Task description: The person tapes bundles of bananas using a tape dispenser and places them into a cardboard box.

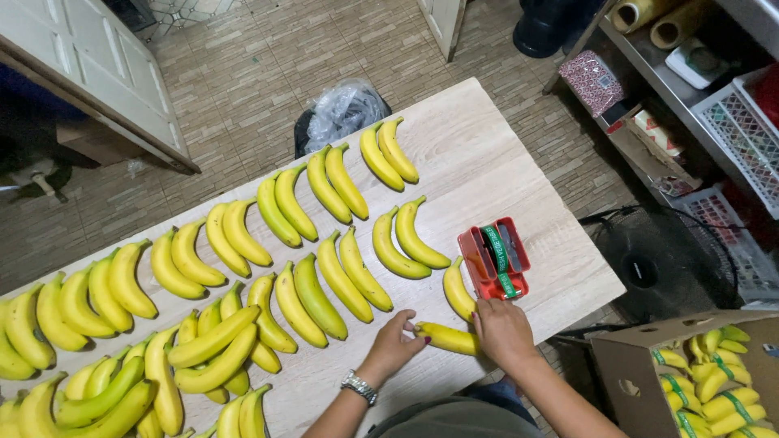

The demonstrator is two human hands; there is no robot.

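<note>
My left hand (393,342) pinches the stem end of a single yellow banana (449,338) lying near the front edge of the light wooden table (462,146). My right hand (503,328) rests over the banana's other end and grips it. Just beyond my right hand stands a red tape dispenser (493,261) with a green tape roll. Another single banana (457,291) lies between the dispenser and the held one.
Pairs of yellow bananas (324,186) lie in rows across the table, with a loose pile (203,357) at the front left. A cardboard box of taped bananas (714,381) sits at the lower right. A black fan (665,264), shelving and a bin bag (345,109) surround the table.
</note>
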